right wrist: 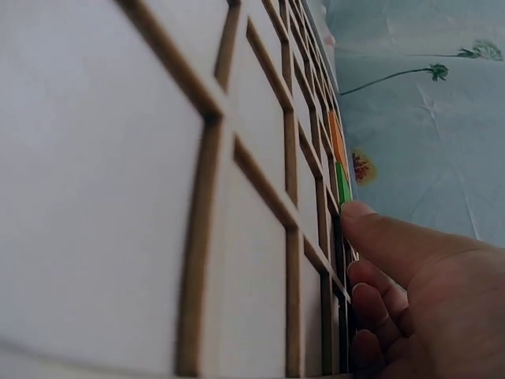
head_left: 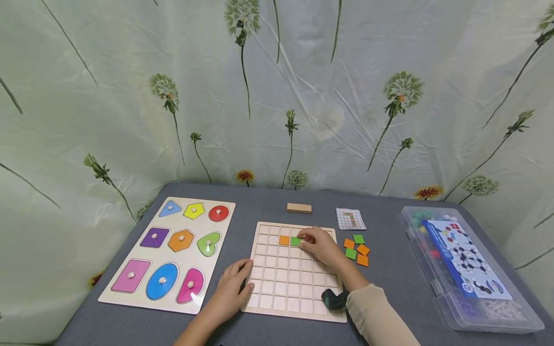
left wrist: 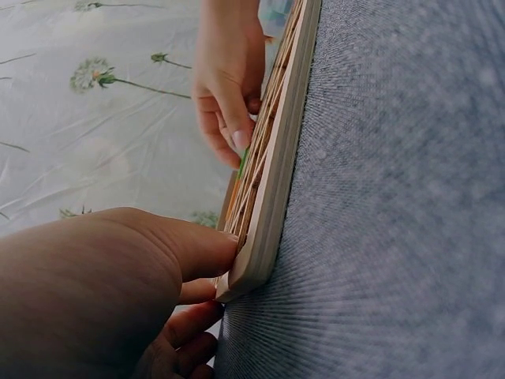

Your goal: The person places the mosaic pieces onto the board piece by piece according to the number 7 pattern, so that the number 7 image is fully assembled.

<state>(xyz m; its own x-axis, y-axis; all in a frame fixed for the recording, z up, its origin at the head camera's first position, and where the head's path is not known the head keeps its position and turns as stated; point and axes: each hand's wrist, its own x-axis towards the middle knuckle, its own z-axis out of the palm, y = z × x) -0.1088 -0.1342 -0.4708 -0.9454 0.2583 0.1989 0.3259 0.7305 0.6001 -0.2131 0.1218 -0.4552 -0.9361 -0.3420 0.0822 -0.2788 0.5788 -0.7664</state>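
A wooden grid board point(head_left: 273, 275) lies flat on the table. My left hand point(head_left: 232, 288) grips its left edge, thumb on the top face and fingers at the side, as the left wrist view shows. An orange square tile point(head_left: 283, 240) and a green square tile point(head_left: 295, 241) sit side by side in cells of its second row. My right hand point(head_left: 320, 245) reaches over the board from the right. In the right wrist view its thumb point(right wrist: 360, 210) touches the edge of the green tile, with the other fingers loosely bent beside it.
Several loose orange and green tiles point(head_left: 351, 253) lie right of the board, below a printed pattern card point(head_left: 351, 219). A wooden block point(head_left: 299, 208) lies behind the board. A shape puzzle point(head_left: 167, 224) lies left; a clear plastic case point(head_left: 515, 319) stands right.
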